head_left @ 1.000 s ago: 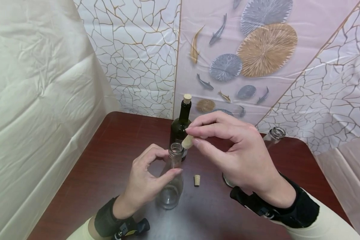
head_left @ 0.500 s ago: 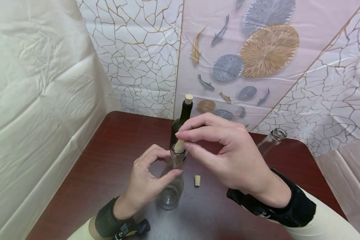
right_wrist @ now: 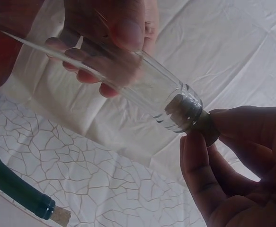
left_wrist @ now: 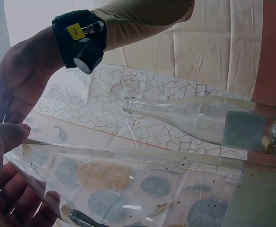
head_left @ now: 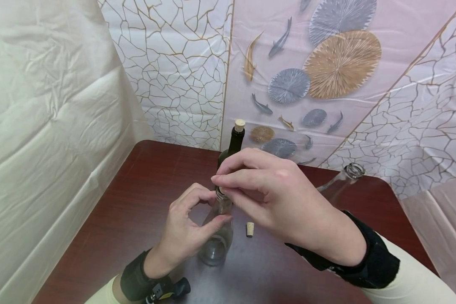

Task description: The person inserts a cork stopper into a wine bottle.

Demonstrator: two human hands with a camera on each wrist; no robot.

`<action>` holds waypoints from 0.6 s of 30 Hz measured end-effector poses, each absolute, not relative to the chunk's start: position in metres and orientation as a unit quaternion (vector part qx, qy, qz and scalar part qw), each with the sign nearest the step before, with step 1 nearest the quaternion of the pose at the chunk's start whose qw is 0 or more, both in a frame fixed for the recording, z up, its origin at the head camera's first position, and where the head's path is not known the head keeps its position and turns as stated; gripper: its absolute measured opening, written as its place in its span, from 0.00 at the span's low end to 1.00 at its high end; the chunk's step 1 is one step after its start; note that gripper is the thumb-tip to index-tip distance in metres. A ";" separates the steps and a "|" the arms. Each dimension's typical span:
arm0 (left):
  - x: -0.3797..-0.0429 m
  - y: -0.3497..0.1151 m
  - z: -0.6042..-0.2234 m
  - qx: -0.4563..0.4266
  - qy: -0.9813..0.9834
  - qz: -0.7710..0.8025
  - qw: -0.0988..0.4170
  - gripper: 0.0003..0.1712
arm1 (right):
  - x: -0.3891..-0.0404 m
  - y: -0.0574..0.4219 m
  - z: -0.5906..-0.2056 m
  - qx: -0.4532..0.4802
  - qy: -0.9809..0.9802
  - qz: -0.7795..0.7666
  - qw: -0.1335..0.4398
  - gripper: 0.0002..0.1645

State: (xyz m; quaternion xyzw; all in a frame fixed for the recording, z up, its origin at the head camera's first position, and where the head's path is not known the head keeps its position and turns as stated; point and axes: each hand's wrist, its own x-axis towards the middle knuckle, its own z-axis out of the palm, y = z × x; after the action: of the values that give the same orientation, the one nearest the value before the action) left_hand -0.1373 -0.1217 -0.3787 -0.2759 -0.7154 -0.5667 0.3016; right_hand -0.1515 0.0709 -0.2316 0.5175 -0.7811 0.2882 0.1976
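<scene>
In the head view, the clear bottle (head_left: 216, 248) stands just below the centre of the frame, tilted a little, its top leaning toward the right. It is colourless glass with a ringed lip, a slim neck and shoulders that widen gradually into a round body; a bright glint shows near its base. Across the lower part of the left wrist view, small dark specks and white highlights dot its side, and the patterned drape shows through the glass.

The left hand (head_left: 186, 226), left of centre, grasps the bottle below the lip, thumb on one side and fingers on the other. The right hand (head_left: 275, 198), right of centre, pinches a cork (right_wrist: 207, 130) at the bottle's mouth. In the right wrist view, right of centre, one end of this cork sits inside the neck, brownish through the glass, while the darker outer end stands out between thumb and fingers.

A loose cork (head_left: 250, 229), pale tan and tapered, is on the dark red table (head_left: 156, 169) below and right of centre. Behind the hands rises a dark green bottle (head_left: 236, 141) with a light, speckled stopper (head_left: 240, 125). Another clear bottle (head_left: 338, 184) shows at the right.
</scene>
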 end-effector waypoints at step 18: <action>-0.138 -0.121 -0.379 -0.281 -0.708 -0.569 0.308 0.16 | -0.151 0.071 -0.236 0.525 -0.771 0.289 0.215 0.14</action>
State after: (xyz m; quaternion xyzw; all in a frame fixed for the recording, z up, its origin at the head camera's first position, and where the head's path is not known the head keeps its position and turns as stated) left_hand -0.1385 -0.1211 -0.3792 -0.2813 -0.7084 -0.5695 0.3077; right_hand -0.1510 0.0708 -0.2356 0.5250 -0.7711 0.2893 0.2145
